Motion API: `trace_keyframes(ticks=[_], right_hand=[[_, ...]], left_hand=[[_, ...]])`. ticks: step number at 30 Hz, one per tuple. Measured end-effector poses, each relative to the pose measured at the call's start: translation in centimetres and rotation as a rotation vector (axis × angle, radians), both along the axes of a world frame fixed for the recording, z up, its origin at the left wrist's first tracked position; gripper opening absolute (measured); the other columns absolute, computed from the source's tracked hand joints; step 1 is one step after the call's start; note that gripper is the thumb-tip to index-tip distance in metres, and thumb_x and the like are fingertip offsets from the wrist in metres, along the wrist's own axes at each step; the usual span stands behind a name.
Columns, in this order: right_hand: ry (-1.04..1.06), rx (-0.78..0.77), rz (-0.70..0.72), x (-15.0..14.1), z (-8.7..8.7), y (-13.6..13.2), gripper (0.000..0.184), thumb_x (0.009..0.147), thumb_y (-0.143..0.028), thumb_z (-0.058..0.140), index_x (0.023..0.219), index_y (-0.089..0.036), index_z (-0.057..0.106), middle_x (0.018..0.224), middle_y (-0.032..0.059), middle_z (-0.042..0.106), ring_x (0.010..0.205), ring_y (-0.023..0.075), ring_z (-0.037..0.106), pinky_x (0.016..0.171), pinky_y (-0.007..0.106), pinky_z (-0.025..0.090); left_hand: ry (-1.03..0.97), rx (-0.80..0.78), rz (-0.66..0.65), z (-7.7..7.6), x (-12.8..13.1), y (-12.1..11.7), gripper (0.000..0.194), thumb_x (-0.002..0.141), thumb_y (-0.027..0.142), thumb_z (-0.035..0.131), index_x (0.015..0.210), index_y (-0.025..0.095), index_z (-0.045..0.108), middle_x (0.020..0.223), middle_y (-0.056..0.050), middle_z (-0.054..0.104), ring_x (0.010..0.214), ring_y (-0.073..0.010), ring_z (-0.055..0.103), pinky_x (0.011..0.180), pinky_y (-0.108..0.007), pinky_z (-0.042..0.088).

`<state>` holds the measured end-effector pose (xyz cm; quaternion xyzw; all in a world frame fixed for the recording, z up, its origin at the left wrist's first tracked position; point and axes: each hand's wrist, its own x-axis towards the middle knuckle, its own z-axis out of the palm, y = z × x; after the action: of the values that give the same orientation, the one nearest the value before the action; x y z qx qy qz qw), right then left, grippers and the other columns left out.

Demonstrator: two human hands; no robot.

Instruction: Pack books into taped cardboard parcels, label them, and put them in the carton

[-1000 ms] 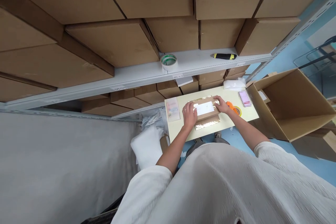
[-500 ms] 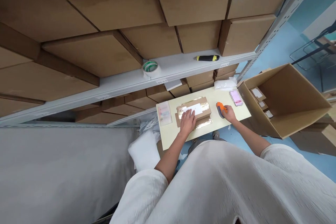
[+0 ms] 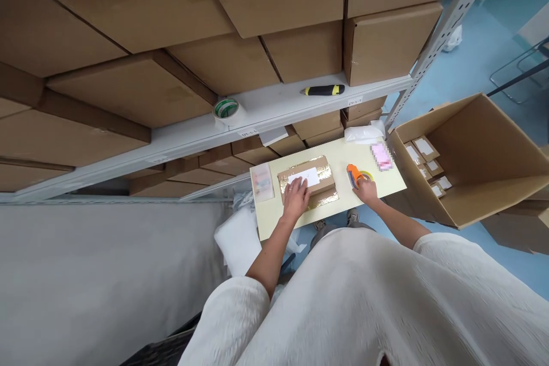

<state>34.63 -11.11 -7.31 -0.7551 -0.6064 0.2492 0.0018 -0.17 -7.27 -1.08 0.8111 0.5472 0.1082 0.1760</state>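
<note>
On the cream table (image 3: 268, 223) lies a small brown cardboard box (image 3: 323, 184) with a white label (image 3: 309, 175) and shiny clear tape along its edges. My left hand (image 3: 295, 197) rests on the box with its fingers extended over the label's near side. To the right of the box, my right hand (image 3: 366, 190) grips an orange tape dispenser (image 3: 355, 170) with a yellowish roll, close to the table top. My palm and fingers cover part of the dispenser.
A large open carton (image 3: 493, 154) holding several small labelled boxes (image 3: 424, 148) stands right of the table. A pink blurred item (image 3: 381, 156) and white plastic bag (image 3: 364, 132) lie at the table's right. The shelf (image 3: 274, 104) above bears cartons, a tape roll (image 3: 227, 110) and a utility knife (image 3: 323, 90).
The view has shifted, bringing more of the carton's small boxes into sight. The tape dispenser has turned in my right hand, showing its yellow roll. My left hand stays on the box.
</note>
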Motion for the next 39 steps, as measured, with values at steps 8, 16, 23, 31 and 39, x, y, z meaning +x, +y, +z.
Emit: trace_keyframes(ticks=[8,16,23,31,39], right_hand=[[0.077,0.04,-0.042,1.4,2.0,0.4,0.025,0.095,-0.032,0.063,0.114,-0.021,0.074,0.111,0.0162,0.074,0.116,0.0362,0.064,0.096,0.044,0.049],[0.548,0.087,-0.145,5.7,8.4,4.0,0.029,0.092,-0.039,0.063,0.11,-0.02,0.075,0.101,0.0082,0.079,0.096,0.0261,0.07,0.085,0.036,0.055],[0.978,-0.072,0.025,2.4,16.1,8.7,0.043,0.092,-0.05,0.077,0.126,-0.025,0.072,0.121,0.0082,0.078,0.104,0.0231,0.073,0.087,0.038,0.065],[0.975,-0.243,0.266,-6.4,17.1,13.2,0.038,0.089,-0.047,0.078,0.121,-0.025,0.073,0.119,0.0064,0.077,0.1,0.0225,0.073,0.075,0.033,0.067],[0.536,-0.094,0.395,-8.2,18.0,13.6,0.037,0.095,-0.047,0.068,0.121,-0.021,0.065,0.116,0.0095,0.077,0.1,0.0273,0.071,0.088,0.039,0.061]], left_hand=[[0.032,-0.01,-0.014,-0.3,-0.3,0.0,0.053,0.11,0.039,0.043,0.157,0.022,0.06,0.169,-0.016,0.052,0.16,-0.0373,0.044,0.133,-0.061,0.029],[0.023,0.003,-0.037,-0.6,-0.5,0.2,0.054,0.11,0.038,0.041,0.16,0.024,0.057,0.169,-0.016,0.053,0.16,-0.0363,0.044,0.134,-0.061,0.028],[-0.095,0.029,-0.043,-0.7,-0.6,-0.1,0.054,0.109,0.034,0.041,0.158,0.023,0.059,0.169,-0.015,0.054,0.16,-0.0355,0.045,0.134,-0.062,0.03],[-0.251,0.001,-0.065,-1.2,-1.7,0.3,0.048,0.106,0.033,0.049,0.149,0.021,0.066,0.166,-0.014,0.057,0.16,-0.0333,0.047,0.135,-0.062,0.032],[-0.322,0.019,-0.073,-1.8,-2.7,0.3,0.043,0.106,0.032,0.055,0.144,0.019,0.07,0.162,-0.015,0.061,0.158,-0.0333,0.049,0.135,-0.06,0.036]])
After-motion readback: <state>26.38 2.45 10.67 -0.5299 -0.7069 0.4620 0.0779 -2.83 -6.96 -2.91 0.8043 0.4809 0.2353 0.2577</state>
